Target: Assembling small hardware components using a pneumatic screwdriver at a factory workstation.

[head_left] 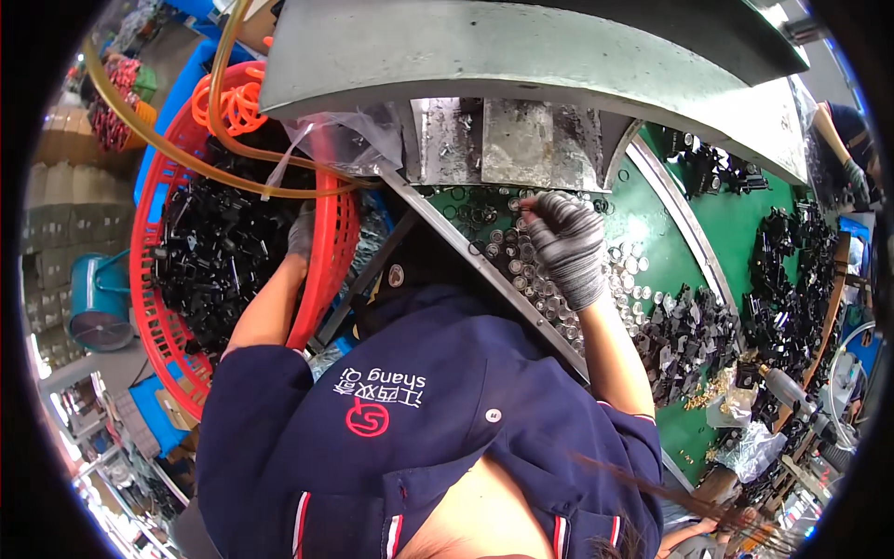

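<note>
- While our left hand (301,231) is lying inside the red basket (346,238), just within its right rim, we are losing sight of its gloved fingertips and cannot tell its grip.
- Black parts (219,238) are filling the basket around that hand.
- We are holding our right hand (566,244) over the green tabletop (643,207), near its far edge, fingers curled narrow; we cannot tell whether they are gripping anything.
- Small clear round pieces (629,265) are lying around and below this hand, and thin black rings (475,214) are lying to its left, toward the tabletop's far left corner.
- Dark pieces (694,335) are forming a heap nearer the tabletop's right edge, with tiny brass-coloured bits (712,387) lying just beside them.
- A grey metal housing (521,56) is overhanging the far edge.
</note>
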The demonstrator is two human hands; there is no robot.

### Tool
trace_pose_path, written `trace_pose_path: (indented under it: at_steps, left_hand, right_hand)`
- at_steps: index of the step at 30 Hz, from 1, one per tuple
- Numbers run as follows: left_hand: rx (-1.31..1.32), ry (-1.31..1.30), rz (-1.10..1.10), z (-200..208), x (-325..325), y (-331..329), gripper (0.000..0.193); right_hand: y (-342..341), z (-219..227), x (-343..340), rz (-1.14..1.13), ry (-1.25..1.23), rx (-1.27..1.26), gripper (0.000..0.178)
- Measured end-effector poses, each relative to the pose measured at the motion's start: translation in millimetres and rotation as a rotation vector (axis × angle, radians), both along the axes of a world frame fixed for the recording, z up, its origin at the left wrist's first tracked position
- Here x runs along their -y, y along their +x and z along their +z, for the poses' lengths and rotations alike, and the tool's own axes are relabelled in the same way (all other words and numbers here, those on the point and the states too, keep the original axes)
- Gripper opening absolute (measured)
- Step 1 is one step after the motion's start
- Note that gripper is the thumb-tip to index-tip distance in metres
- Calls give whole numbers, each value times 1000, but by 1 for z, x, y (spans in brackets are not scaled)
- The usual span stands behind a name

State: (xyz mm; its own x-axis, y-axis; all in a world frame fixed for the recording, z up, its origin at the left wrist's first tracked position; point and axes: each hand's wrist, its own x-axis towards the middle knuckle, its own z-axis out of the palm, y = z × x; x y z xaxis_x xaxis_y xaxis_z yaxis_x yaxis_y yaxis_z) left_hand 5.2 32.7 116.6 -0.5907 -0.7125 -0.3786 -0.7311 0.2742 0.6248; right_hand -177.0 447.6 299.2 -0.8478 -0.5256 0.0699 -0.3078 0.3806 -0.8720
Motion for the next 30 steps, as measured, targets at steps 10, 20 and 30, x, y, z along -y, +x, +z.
trace_pose_path:
  at_steps: [10,20,30]
  left_hand:
    - [-802,429,302,281,-75,10,17]
    - [-1113,1151,-394,231,-242,-96,38]
    - [-753,437,-878,210,-260,-134,54]
  right_hand:
    - [-11,9,-17,-112,42,184,15]
    - [8,45,-25,-176,-396,499,15]
    - [30,51,-30,-263,-1000,710,14]
